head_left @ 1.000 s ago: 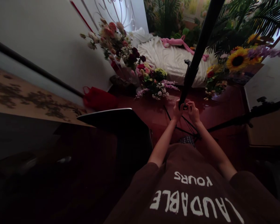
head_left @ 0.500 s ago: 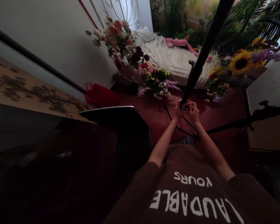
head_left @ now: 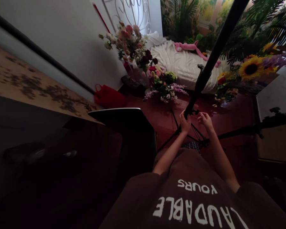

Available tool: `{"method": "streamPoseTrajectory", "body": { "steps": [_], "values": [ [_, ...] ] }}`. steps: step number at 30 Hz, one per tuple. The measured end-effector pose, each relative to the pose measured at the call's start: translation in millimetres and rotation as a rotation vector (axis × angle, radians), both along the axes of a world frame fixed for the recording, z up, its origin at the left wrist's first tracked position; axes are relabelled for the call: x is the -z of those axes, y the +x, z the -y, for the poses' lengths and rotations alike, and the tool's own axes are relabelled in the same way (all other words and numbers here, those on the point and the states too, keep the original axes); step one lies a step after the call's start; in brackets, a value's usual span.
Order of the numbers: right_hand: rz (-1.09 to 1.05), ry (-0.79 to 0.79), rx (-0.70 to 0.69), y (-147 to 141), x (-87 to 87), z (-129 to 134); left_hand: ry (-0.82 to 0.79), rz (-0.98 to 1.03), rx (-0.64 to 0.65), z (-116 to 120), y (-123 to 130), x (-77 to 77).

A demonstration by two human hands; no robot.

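Note:
A black stand pole (head_left: 206, 71) slants from the top right down to spread tripod legs near my body. My left hand (head_left: 185, 122) is wrapped round the lower part of this pole. Just right of the pole, beside a small black knob (head_left: 195, 112), my right hand (head_left: 205, 120) is off the stand, its fingers bent and apart, with nothing visible in them. A clamp piece (head_left: 200, 67) sticks out higher up the pole.
A second black stand (head_left: 250, 128) lies across the right side. A dark panel (head_left: 133, 133) with a pale edge stands left of my arms. Ahead are flower bunches (head_left: 166, 84), sunflowers (head_left: 250, 68), a white-draped platform (head_left: 173, 62), a pink toy (head_left: 189, 46) and a red bag (head_left: 109, 96).
My right hand has come away from the knob and moved right. My left hand stays on the pole, slightly lower. The view has shifted a little, and the stand's legs show differently.

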State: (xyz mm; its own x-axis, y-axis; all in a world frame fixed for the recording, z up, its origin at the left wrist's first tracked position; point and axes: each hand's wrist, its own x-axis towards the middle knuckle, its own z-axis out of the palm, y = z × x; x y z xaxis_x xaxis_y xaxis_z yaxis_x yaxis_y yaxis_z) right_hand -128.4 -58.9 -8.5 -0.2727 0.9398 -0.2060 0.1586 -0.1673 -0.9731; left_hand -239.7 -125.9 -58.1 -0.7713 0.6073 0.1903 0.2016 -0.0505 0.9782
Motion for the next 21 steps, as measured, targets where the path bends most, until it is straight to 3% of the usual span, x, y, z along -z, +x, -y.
{"method": "streamPoseTrajectory", "body": {
  "steps": [4, 9, 13, 16, 21],
  "values": [
    [-0.037, -0.093, 0.240, 46.5, 13.8, 5.2, -0.252, 0.136, -0.010, 10.0, 17.4, 25.7],
    [-0.097, -0.098, 0.582, 108.0, 23.8, 17.1, -0.280, 0.321, 0.057, -5.6, 38.2, 34.9],
    [-0.122, 0.005, 0.836, 157.0, 15.2, 21.5, -0.271, 0.341, 0.189, -15.8, 71.5, 25.5],
    [-0.133, 0.093, 1.011, 189.1, 0.1, 25.5, -0.223, 0.307, 0.447, -21.6, 107.6, 11.5],
    [-0.110, 0.133, 0.983, 224.6, -24.8, 37.5, 0.030, 0.077, 0.915, -50.2, 174.3, -25.2]
  ]
}}
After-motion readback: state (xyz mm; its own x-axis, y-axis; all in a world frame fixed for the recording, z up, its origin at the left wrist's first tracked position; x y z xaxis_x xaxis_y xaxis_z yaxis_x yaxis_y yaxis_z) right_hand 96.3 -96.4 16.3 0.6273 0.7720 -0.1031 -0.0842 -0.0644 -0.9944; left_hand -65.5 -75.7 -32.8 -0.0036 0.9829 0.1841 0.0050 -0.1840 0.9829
